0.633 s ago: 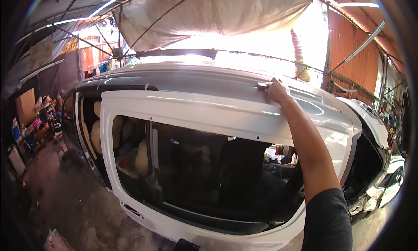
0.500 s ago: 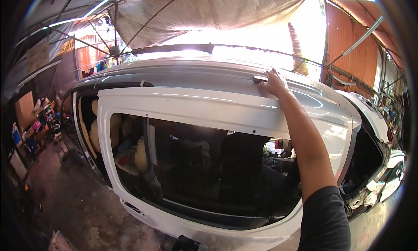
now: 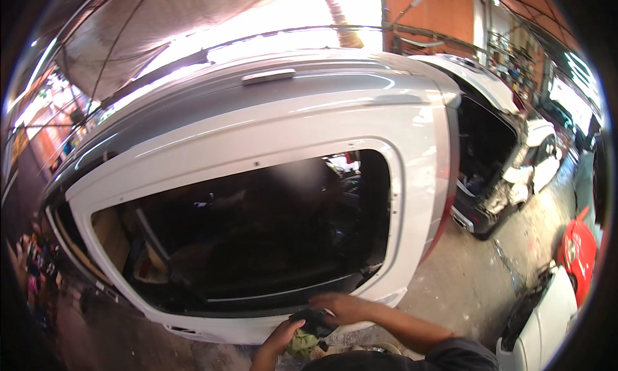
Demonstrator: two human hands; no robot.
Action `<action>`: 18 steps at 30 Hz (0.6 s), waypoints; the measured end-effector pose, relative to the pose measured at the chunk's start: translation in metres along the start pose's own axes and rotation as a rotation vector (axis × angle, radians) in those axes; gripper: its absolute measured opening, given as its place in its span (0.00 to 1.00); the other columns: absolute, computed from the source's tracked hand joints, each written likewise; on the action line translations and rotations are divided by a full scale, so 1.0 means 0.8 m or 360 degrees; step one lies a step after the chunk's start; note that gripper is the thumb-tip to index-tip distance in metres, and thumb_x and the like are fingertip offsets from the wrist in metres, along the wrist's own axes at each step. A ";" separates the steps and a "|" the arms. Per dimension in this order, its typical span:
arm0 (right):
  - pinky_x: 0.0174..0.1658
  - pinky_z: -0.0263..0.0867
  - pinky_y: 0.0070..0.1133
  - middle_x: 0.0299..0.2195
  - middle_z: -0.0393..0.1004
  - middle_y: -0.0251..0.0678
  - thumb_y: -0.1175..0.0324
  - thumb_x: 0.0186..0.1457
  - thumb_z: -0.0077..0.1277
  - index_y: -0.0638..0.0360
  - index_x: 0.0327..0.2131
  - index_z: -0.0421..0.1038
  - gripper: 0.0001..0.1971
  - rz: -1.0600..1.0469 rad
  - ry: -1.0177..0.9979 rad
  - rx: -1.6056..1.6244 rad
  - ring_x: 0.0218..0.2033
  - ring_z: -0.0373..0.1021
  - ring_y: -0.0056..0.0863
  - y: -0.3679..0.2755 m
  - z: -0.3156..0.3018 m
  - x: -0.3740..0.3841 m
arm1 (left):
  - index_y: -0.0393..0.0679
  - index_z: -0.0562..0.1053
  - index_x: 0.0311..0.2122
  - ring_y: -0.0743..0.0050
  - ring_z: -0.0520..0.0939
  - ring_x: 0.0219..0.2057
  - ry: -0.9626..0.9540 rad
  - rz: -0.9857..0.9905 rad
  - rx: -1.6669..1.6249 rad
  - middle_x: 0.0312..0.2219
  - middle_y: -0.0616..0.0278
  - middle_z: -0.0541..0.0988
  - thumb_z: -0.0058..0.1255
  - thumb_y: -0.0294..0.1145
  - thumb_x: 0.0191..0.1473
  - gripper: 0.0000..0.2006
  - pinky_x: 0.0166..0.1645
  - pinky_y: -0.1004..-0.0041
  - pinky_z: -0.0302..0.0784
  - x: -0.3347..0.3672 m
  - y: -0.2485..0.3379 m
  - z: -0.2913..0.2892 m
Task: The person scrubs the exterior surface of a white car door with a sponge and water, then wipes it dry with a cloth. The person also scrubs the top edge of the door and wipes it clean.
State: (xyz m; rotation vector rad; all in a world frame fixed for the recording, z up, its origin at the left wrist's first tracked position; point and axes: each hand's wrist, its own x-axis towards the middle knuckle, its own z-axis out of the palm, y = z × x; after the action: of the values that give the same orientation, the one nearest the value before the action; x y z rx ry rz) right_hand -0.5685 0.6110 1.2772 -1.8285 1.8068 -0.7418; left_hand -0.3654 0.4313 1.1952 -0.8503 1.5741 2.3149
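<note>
My left hand and my right hand are close together low in front of me, beside the lower edge of a white van side panel. Between them is a dark, sheet-like piece, its kind unclear, with the fingers of both hands closed on its edges. A crumpled yellow-green cloth shows just below it, beside my left hand; whether that hand grips it too is hidden. A flat, light-coloured block lies by itself on the van's grey roof.
The panel frames a large dark window opening. Behind the van, to the right, stands a white car with exposed front parts. Farther right are a red car part and a white panel on the concrete floor.
My right hand has left the block on the roof and come down beside my left hand, which has come into view. The view has turned to the right.
</note>
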 end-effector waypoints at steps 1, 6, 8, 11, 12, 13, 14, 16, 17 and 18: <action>0.68 0.58 0.37 0.65 0.62 0.58 0.70 0.51 0.54 0.68 0.61 0.66 0.32 0.0017 0.0079 0.0166 0.66 0.60 0.51 -0.003 0.017 -0.028 | 0.38 0.76 0.55 0.71 0.83 0.45 -0.0083 -0.0104 -0.0063 0.44 0.58 0.83 0.48 0.51 0.65 0.26 0.52 0.69 0.77 0.001 0.028 0.023; 0.64 0.62 0.32 0.61 0.70 0.50 0.67 0.57 0.56 0.62 0.65 0.61 0.33 0.0517 0.0548 0.0738 0.61 0.68 0.40 -0.011 0.072 -0.126 | 0.44 0.77 0.45 0.75 0.83 0.38 -0.0641 -0.0189 -0.0072 0.35 0.63 0.83 0.36 0.65 0.68 0.31 0.45 0.71 0.80 0.077 0.052 0.086; 0.59 0.65 0.29 0.52 0.78 0.44 0.64 0.62 0.55 0.60 0.61 0.67 0.26 0.0679 0.0838 0.0913 0.53 0.72 0.30 0.001 0.093 -0.159 | 0.46 0.76 0.42 0.78 0.82 0.37 -0.0770 -0.0085 0.0228 0.35 0.66 0.81 0.33 0.64 0.69 0.30 0.45 0.72 0.78 0.100 0.067 0.128; 0.55 0.67 0.28 0.47 0.80 0.36 0.62 0.63 0.53 0.63 0.54 0.73 0.20 0.1144 0.1096 0.1246 0.48 0.73 0.27 0.019 0.103 -0.202 | 0.46 0.76 0.41 0.80 0.80 0.36 -0.0878 0.0139 0.0564 0.35 0.68 0.80 0.44 0.51 0.70 0.19 0.44 0.74 0.77 0.126 0.091 0.183; 0.54 0.68 0.26 0.46 0.80 0.35 0.60 0.64 0.52 0.65 0.52 0.74 0.20 0.1188 0.1244 0.1310 0.47 0.73 0.25 0.015 0.087 -0.210 | 0.45 0.77 0.40 0.81 0.80 0.36 -0.0990 0.0276 0.0693 0.35 0.69 0.80 0.48 0.46 0.69 0.14 0.44 0.75 0.77 0.133 0.095 0.190; 0.53 0.68 0.26 0.46 0.80 0.34 0.57 0.65 0.51 0.65 0.52 0.74 0.21 0.1259 0.1334 0.1568 0.46 0.73 0.23 0.019 0.081 -0.219 | 0.44 0.77 0.41 0.81 0.80 0.38 -0.1029 0.0223 0.0738 0.36 0.68 0.80 0.49 0.41 0.68 0.12 0.45 0.76 0.76 0.134 0.103 0.202; 0.53 0.68 0.24 0.45 0.79 0.33 0.57 0.66 0.50 0.65 0.53 0.74 0.21 0.1197 0.1550 0.1732 0.46 0.73 0.22 0.021 0.083 -0.225 | 0.43 0.77 0.42 0.82 0.79 0.39 -0.1063 0.0168 0.0783 0.36 0.68 0.80 0.50 0.37 0.67 0.09 0.46 0.76 0.76 0.129 0.108 0.213; 0.51 0.69 0.22 0.45 0.79 0.32 0.57 0.68 0.49 0.65 0.53 0.74 0.21 0.0891 0.2111 0.1893 0.44 0.73 0.18 0.029 0.082 -0.229 | 0.39 0.78 0.45 0.82 0.79 0.42 -0.1040 0.0371 0.0998 0.39 0.67 0.80 0.51 0.30 0.65 0.08 0.48 0.77 0.76 0.118 0.121 0.239; 0.51 0.69 0.20 0.45 0.79 0.31 0.59 0.69 0.49 0.64 0.54 0.73 0.19 0.0834 0.2250 0.1910 0.44 0.73 0.18 0.025 0.072 -0.224 | 0.37 0.77 0.51 0.77 0.81 0.42 -0.1022 0.0434 0.1025 0.40 0.62 0.82 0.49 0.28 0.64 0.13 0.50 0.75 0.76 0.114 0.124 0.244; 0.50 0.69 0.19 0.45 0.79 0.31 0.61 0.69 0.48 0.64 0.55 0.73 0.18 0.0777 0.2384 0.1909 0.44 0.74 0.17 0.020 0.062 -0.225 | 0.38 0.77 0.53 0.73 0.81 0.43 -0.0969 0.0629 0.1224 0.41 0.59 0.82 0.48 0.28 0.64 0.14 0.50 0.74 0.76 0.113 0.124 0.249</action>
State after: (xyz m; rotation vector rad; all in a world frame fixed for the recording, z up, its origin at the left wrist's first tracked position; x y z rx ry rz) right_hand -0.5465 0.7878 1.2196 0.1711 1.4958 -2.5185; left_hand -0.5537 0.5586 1.2725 0.3326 2.1558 1.6361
